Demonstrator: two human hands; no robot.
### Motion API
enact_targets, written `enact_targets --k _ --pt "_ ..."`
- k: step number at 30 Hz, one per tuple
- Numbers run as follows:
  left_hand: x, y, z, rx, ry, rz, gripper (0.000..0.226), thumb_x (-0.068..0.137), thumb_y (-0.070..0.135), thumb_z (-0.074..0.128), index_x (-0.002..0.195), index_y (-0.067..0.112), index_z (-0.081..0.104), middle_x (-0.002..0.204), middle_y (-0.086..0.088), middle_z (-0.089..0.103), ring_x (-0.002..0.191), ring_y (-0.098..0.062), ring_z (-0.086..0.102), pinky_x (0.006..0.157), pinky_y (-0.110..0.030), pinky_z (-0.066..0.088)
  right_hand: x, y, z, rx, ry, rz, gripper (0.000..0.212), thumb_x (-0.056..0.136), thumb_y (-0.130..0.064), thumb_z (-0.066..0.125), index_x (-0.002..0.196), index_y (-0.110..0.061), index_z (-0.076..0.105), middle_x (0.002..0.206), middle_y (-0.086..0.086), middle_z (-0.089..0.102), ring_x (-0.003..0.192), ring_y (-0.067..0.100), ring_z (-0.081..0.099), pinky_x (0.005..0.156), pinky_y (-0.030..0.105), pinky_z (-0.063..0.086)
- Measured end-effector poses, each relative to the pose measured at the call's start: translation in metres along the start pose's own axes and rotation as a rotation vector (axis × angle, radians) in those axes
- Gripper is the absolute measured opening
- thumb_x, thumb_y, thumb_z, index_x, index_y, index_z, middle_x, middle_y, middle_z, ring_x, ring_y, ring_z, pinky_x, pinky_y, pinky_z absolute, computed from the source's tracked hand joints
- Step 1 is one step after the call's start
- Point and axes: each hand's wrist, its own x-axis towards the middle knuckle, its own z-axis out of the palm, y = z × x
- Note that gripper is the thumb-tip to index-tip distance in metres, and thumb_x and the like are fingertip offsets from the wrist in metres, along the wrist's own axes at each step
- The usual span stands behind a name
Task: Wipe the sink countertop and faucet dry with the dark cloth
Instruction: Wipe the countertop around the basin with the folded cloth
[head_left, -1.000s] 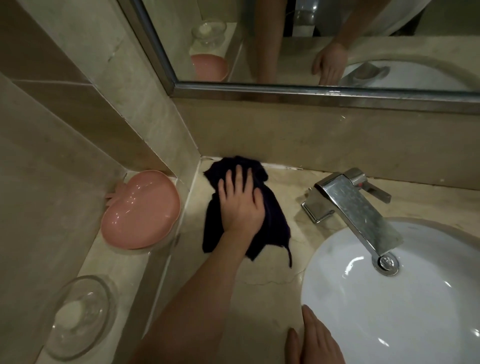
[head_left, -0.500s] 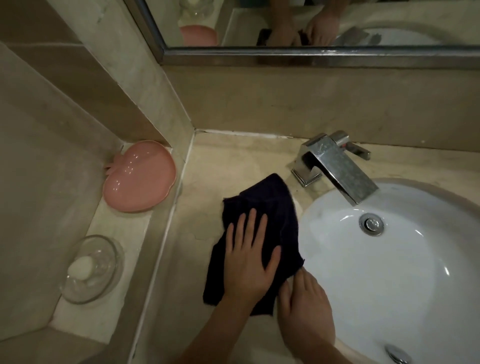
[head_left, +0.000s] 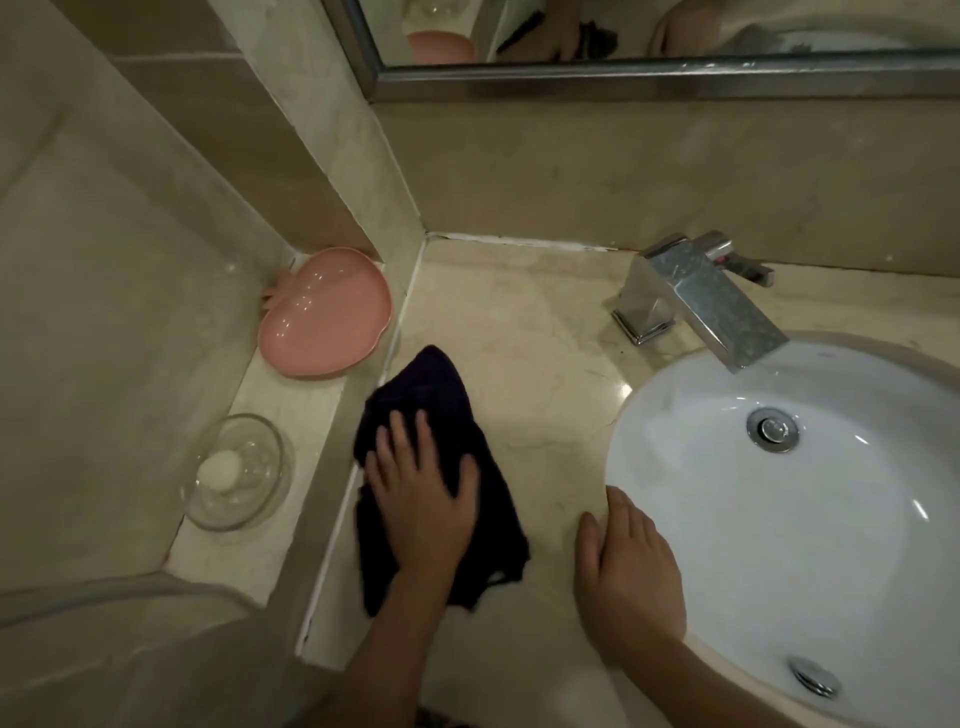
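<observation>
So the dark cloth (head_left: 436, 488) has slid over to the left edge of the countertop (head_left: 540, 353), right up against the little step where the side ledge (head_left: 291, 410) starts. Half a second ago it was sitting next to the basin rim, and before that up in the far corner, so it's going in sweeps: far corner, near the basin, now the left strip.

The left hand (head_left: 421, 499) is flat on top of the cloth, fingers spread and pressing down, not bunching it. The right hand (head_left: 628, 577) has pulled away from the cloth and rests open on the counter, fingers straight, just at the near-left rim of the sink basin (head_left: 789, 519), looks like it's only bracing.

I'd guess the left part of the counter is mostly covered by now. The chrome faucet (head_left: 696, 301) at the far right hasn't got the cloth on it yet, so that's probably still to do.

The pink dish (head_left: 324, 312) and the glass soap dish (head_left: 236, 473) sit on the ledge, clear of the wiping.
</observation>
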Motion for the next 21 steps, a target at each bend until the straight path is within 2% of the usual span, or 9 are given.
enact_targets --k 3,5,7,8,10,12,16,19,21 --pt "-0.037 0.050 0.010 -0.009 -0.030 0.266 0.066 0.100 0.054 0.033 0.158 0.022 0.029 0.166 -0.010 0.021 0.153 -0.032 0.017 0.122 -0.053 0.017 0.001 0.004 -0.004 0.077 -0.024 -0.052 0.058 0.099 -0.048 0.016 0.141 -0.021 0.044 0.139 -0.004 0.054 0.127 0.019 0.049 0.101 0.038 0.043" --pt "-0.071 0.064 0.012 -0.023 -0.060 0.411 0.061 0.104 0.052 0.029 0.159 0.028 0.022 0.168 -0.004 0.015 0.155 -0.025 0.013 0.123 -0.051 0.018 0.003 0.009 -0.011 0.286 -0.066 -0.051 0.041 0.104 -0.040 0.023 0.134 -0.030 0.048 0.133 -0.011 0.056 0.125 0.014 0.050 0.096 0.033 0.043" --pt "-0.102 0.053 0.011 -0.034 -0.086 0.490 0.060 0.104 0.051 0.030 0.160 0.031 0.018 0.169 0.001 0.011 0.155 -0.022 0.010 0.123 -0.050 0.017 0.000 0.014 -0.019 0.509 -0.097 0.002 0.040 0.108 -0.034 0.030 0.145 -0.030 0.042 0.147 -0.012 0.046 0.138 0.011 0.041 0.111 0.030 0.034" --pt "-0.114 0.042 0.009 -0.045 -0.102 0.509 0.061 0.104 0.052 0.033 0.160 0.033 0.017 0.169 0.003 0.009 0.155 -0.020 0.009 0.123 -0.050 0.016 -0.004 0.016 -0.025 0.527 -0.075 0.015 0.045 0.108 -0.033 0.032 0.152 -0.026 0.034 0.152 -0.013 0.038 0.143 0.009 0.033 0.116 0.028 0.026" --pt "-0.128 0.013 0.007 -0.068 -0.109 0.492 0.064 0.102 0.055 0.038 0.159 0.036 0.017 0.169 0.005 0.008 0.155 -0.019 0.008 0.123 -0.049 0.014 -0.019 0.017 -0.034 0.477 0.020 -0.024 0.049 0.107 -0.034 0.031 0.155 -0.023 0.028 0.150 -0.017 0.031 0.143 0.002 0.024 0.116 0.025 0.018" --pt "-0.132 -0.028 0.004 -0.068 -0.089 0.357 0.066 0.100 0.059 0.039 0.159 0.036 0.020 0.169 0.003 0.009 0.155 -0.021 0.009 0.124 -0.050 0.012 -0.038 0.018 -0.041 0.462 0.083 -0.095 0.054 0.102 -0.040 0.030 0.153 -0.022 0.031 0.148 -0.018 0.031 0.140 -0.002 0.023 0.115 0.025 0.019" --pt "-0.126 -0.099 -0.010 -0.012 -0.056 0.086 0.070 0.099 0.061 0.029 0.160 0.027 0.020 0.168 -0.002 0.009 0.155 -0.023 0.008 0.123 -0.052 0.016 -0.069 0.050 -0.040 0.433 0.080 -0.141 0.058 0.095 -0.046 0.031 0.145 -0.021 0.044 0.148 -0.012 0.040 0.139 0.005 0.031 0.114 0.029 0.024" --pt "-0.125 -0.091 -0.008 0.028 -0.054 0.035 0.072 0.099 0.063 0.025 0.160 0.025 0.020 0.169 -0.005 0.007 0.155 -0.027 0.008 0.123 -0.053 0.015 -0.085 0.076 -0.041 0.420 0.064 -0.079 0.054 0.092 -0.043 0.034 0.139 -0.023 0.050 0.146 -0.010 0.045 0.137 0.005 0.033 0.114 0.033 0.027" --pt "-0.132 -0.063 -0.002 0.039 -0.071 0.107 0.073 0.097 0.065 0.028 0.159 0.025 0.024 0.168 -0.009 0.008 0.154 -0.032 0.007 0.123 -0.055 0.012 -0.090 0.085 -0.044 0.423 0.063 -0.032 0.050 0.091 -0.037 0.037 0.137 -0.024 0.051 0.146 -0.011 0.045 0.134 -0.001 0.031 0.111 0.029 0.025"
